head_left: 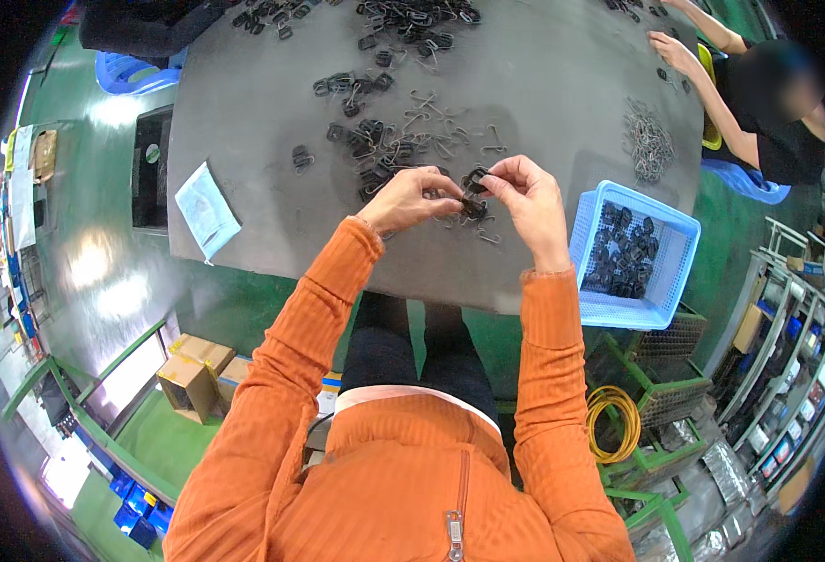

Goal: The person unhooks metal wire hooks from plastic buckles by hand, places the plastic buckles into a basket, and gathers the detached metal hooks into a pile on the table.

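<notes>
Over the near part of the grey table (272, 187), both my hands are raised close together. My left hand (411, 199) is closed, its thumb and fingers pinching a small black plastic piece (473, 209). Between the thumb and forefinger of my right hand (532, 201) is another small black plastic piece (475, 179), close above the first. Whether the two pieces are joined cannot be made out. Beyond my fingers lie loose bent metal wire hooks (431, 126) and a pile of black pieces (368, 140), some with wire attached. One wire hook (489, 234) lies just below my hands.
A light-blue basket (684, 244) with black pieces stands at the table's right edge. A heap of wire hooks (649, 140) lies beyond it. At left rests a pale blue packet (208, 211). A co-worker's hands (677, 51) are at the far right; more black pieces (417, 19) lie farther back.
</notes>
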`<action>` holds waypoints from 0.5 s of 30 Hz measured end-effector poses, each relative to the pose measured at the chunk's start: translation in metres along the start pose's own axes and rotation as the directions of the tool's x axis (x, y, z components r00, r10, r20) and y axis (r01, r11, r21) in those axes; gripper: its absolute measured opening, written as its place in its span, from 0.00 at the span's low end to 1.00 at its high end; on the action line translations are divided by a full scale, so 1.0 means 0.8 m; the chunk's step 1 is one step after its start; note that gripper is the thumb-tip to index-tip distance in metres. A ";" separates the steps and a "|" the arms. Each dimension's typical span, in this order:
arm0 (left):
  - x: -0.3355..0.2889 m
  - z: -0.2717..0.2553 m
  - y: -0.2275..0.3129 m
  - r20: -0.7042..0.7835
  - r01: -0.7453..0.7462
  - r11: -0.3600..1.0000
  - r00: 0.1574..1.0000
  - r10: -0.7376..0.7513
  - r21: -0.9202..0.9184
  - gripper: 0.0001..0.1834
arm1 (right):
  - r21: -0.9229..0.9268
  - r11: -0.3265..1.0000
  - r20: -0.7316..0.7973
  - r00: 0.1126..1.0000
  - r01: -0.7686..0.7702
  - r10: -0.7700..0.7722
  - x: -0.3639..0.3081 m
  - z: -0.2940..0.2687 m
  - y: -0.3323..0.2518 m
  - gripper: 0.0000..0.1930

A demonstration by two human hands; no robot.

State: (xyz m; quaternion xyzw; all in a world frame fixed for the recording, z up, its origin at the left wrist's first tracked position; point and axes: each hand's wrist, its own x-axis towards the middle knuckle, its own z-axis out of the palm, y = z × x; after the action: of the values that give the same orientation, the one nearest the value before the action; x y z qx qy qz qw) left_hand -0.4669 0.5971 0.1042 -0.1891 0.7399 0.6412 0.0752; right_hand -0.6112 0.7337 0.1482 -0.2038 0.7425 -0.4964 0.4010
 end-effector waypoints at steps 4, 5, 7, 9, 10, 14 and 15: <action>0.001 0.007 0.004 -0.025 0.071 0.994 0.997 -0.073 -0.081 0.12 | 0.100 0.993 -0.090 0.994 0.068 -0.059 0.000 -0.010 0.010 0.05; 0.001 0.008 0.004 -0.020 0.071 0.994 0.997 -0.073 -0.080 0.12 | 0.122 0.992 -0.111 0.994 0.038 -0.024 0.000 -0.012 0.013 0.05; 0.000 0.012 0.003 0.001 0.110 0.936 0.993 -0.116 -0.334 0.11 | 0.145 0.989 -0.131 0.991 0.007 0.012 0.000 -0.014 0.017 0.05; -0.001 0.016 0.003 -0.005 0.032 0.914 0.999 -0.037 -0.404 0.11 | 0.220 0.962 -0.079 0.980 -0.163 0.184 0.001 -0.013 0.023 0.05; -0.002 0.018 0.003 0.009 0.017 0.896 1.000 -0.014 -0.443 0.10 | 0.228 0.961 -0.068 0.982 -0.155 0.174 0.002 -0.011 0.026 0.05; -0.004 0.023 0.004 0.077 0.102 0.840 0.994 -0.072 -0.533 0.07 | 0.266 0.886 0.118 0.925 -0.381 0.362 0.006 -0.001 0.049 0.07; -0.002 0.024 0.003 0.103 0.112 0.775 0.993 -0.061 -0.621 0.07 | 0.347 0.839 0.154 0.907 -0.420 0.391 0.006 -0.002 0.057 0.07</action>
State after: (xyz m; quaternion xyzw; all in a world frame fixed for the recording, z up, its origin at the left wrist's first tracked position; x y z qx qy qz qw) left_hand -0.4687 0.6163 0.1035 -0.2123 0.4721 0.8530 0.0661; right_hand -0.6110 0.7503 0.1055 0.0188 0.6449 -0.5236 0.5564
